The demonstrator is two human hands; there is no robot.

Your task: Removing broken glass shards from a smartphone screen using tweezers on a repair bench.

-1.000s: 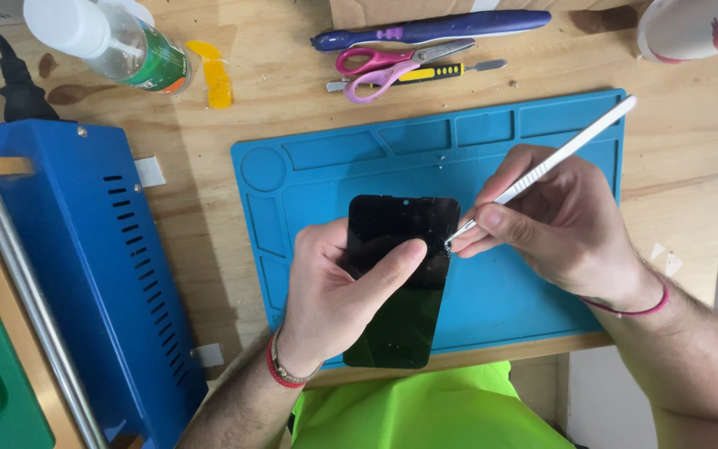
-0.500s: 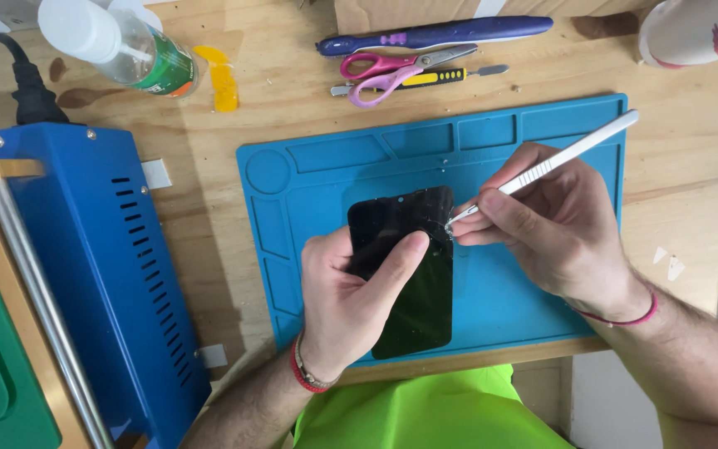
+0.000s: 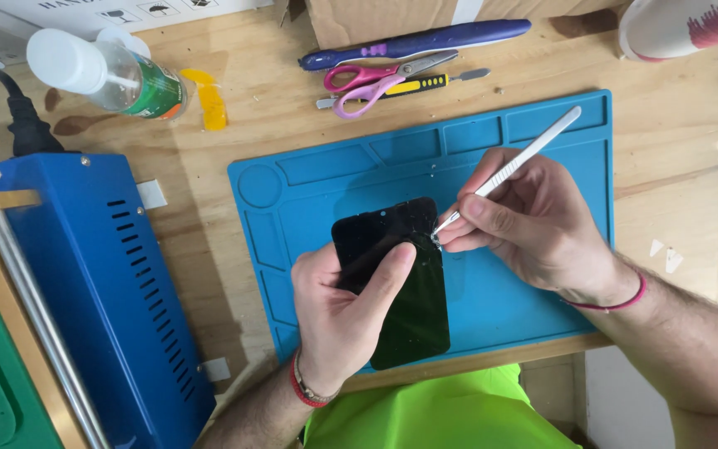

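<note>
Covering the lower left of the black screen (image 3: 392, 278), left hand (image 3: 338, 316) grips it w/ thumb across the glass; blade tip hard to make out. Right hand (image 3: 525, 220) pinches a white scalpel (image 3: 513, 170) at the screen's top right edge. Screen lies on blue mat (image 3: 525, 125). Beyond the mat: scissors (image 3: 376, 79), bottle (image 3: 105, 75); left of it, blue machine (image 3: 85, 283).

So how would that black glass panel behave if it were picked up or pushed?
The black glass panel looks thin and flat, so probably light, stiff and fragile. Its glossy face may be slippery; the left hand pins it on the blue mat.
</note>
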